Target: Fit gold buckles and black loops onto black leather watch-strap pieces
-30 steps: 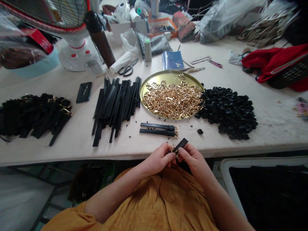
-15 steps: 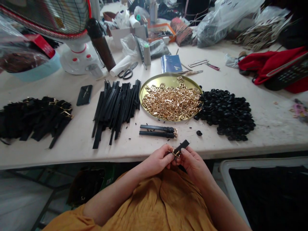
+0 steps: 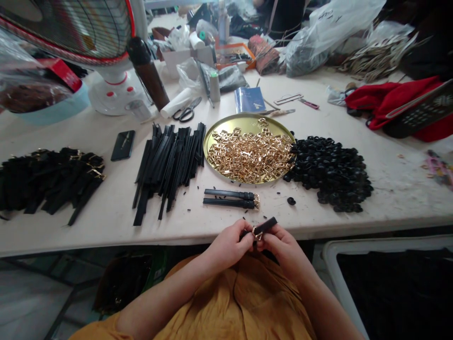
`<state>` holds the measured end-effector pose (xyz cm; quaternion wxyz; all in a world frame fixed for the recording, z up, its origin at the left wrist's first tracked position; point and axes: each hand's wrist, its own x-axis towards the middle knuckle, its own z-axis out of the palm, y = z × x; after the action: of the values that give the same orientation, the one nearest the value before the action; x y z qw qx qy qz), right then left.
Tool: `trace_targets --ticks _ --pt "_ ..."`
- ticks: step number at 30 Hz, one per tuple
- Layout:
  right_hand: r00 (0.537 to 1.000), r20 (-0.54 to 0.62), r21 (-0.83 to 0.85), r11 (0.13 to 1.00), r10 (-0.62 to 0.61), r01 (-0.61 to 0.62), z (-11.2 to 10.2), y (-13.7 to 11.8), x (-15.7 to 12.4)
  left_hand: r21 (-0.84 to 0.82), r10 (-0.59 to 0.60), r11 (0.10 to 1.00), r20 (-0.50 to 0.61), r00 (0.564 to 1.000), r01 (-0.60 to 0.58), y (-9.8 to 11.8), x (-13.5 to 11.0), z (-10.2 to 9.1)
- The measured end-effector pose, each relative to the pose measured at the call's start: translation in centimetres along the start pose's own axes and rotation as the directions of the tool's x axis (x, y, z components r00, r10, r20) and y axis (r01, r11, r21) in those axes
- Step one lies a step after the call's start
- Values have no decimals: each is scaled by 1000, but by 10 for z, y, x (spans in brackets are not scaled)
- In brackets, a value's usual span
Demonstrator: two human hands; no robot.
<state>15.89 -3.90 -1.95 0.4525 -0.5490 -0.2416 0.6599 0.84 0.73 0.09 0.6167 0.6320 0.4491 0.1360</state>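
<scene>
Between my hands, just off the table's front edge, is a black strap (image 3: 266, 227) with a gold buckle (image 3: 256, 232) on it. My left hand (image 3: 238, 241) is closed on the strap's left part, thumb beside the buckle. My right hand (image 3: 280, 242) pinches at the buckle and the strap's right part from below; some fingertips are hidden. Two finished-looking buckled straps (image 3: 228, 199) lie side by side on the table ahead. Behind them a gold oval tray (image 3: 247, 122) holds a heap of gold buckles (image 3: 252, 153).
Black strips (image 3: 170, 165) lie left of the tray, black loops (image 3: 332, 170) right of it. A pile of buckled straps (image 3: 53, 182) and a dark phone-like slab (image 3: 123, 145) are farther left. Scissors (image 3: 187, 111), a fan (image 3: 109, 89) and a bottle (image 3: 148, 75) stand behind.
The strap's free end has turned slightly, and my right thumb has shifted down from the strap toward the buckle. Both hands still hold it. The camera view has tilted a little.
</scene>
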Motion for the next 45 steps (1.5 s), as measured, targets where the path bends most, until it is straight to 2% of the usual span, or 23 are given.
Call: trace_targets --ticks 3,9,15,18,22,27,30,32,34,38,45 --pt "999 30 14 1000 -29 28 2 -1 0 -67 -3 998 -26 1000 1 1 2 1" --pt "997 67 99 995 -30 23 6 -5 -4 -228 -81 970 37 996 87 3 4 3" --pt "1000 11 228 973 29 -30 8 -7 -6 -172 -43 984 9 999 44 0 0 3" --pt "999 11 240 970 31 -32 10 -6 -8 -105 5 994 -31 1000 -8 -3 -2 4" --pt "1000 18 227 974 6 -10 13 -1 -10 -123 23 992 -80 997 -32 -5 -4 7" --pt "996 39 73 994 -83 80 12 4 -11 -357 -90 928 69 994 109 -3 -4 7" --pt "972 -109 -77 976 -209 202 11 7 -8 -309 -70 948 30 997 76 -2 -4 6" --pt "919 -224 -204 937 -325 282 10 10 -5 -244 -52 968 6 999 52 -2 -3 5" --pt "865 -254 -361 872 -433 331 8 12 -3 -187 -38 982 -8 999 36 -2 -2 5" --pt "816 -115 -591 699 -566 402 4 9 1 -116 -13 993 -34 999 9 -3 0 5" --pt "754 100 -797 402 -649 451 -1 -7 3 -9 7 1000 -58 998 -7 1 1 2"
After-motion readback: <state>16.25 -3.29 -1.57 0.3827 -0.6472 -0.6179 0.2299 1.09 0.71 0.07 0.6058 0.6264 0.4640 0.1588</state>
